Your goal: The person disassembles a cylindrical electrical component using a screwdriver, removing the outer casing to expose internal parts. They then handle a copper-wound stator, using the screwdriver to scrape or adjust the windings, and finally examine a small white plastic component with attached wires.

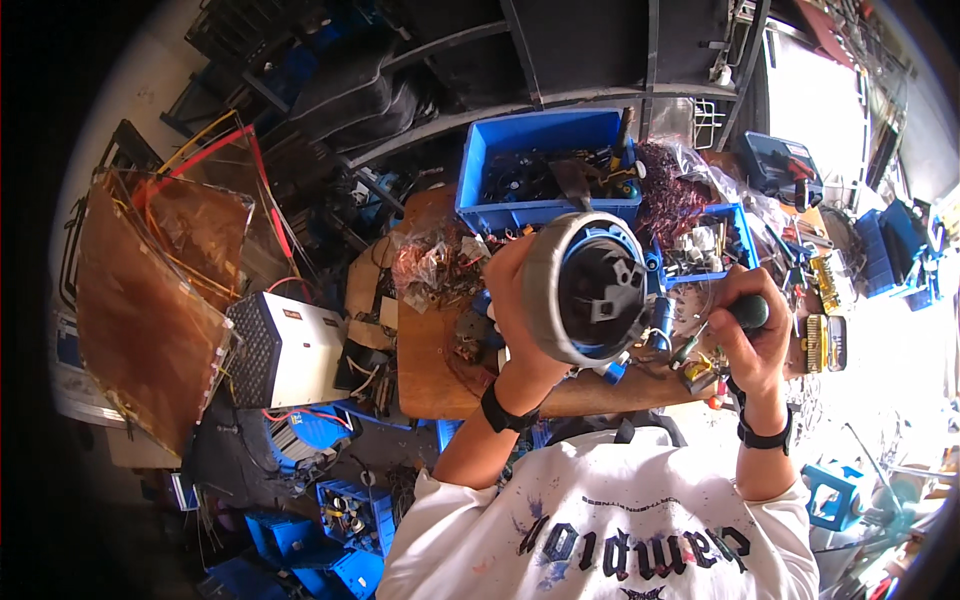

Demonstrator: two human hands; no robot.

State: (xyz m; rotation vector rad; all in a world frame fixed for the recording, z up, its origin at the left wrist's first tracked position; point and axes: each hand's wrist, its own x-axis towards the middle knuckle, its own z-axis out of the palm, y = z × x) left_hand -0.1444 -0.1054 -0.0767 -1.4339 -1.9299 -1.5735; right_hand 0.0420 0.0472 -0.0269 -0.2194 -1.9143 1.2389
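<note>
My left hand is wrapped round the side of a large round housing with a grey rim, raised above the workbench. Its open face shows a blue inner ring and a black insert with square projections; what kind of part it is I cannot tell. In my right hand is a screwdriver with a dark green, rounded handle, gripped in closed fingers. Its thin shaft points left and down, apart from the housing. Behind the housing is a blue bin of small dark parts, with a hammer-like tool leaning in it.
The wooden workbench carries loose wires, plastic bags and small parts. A shallow blue tray of metal pieces and a tangle of reddish wire lie beyond. Left stands a white box beside brown sheets. Blue crates sit below.
</note>
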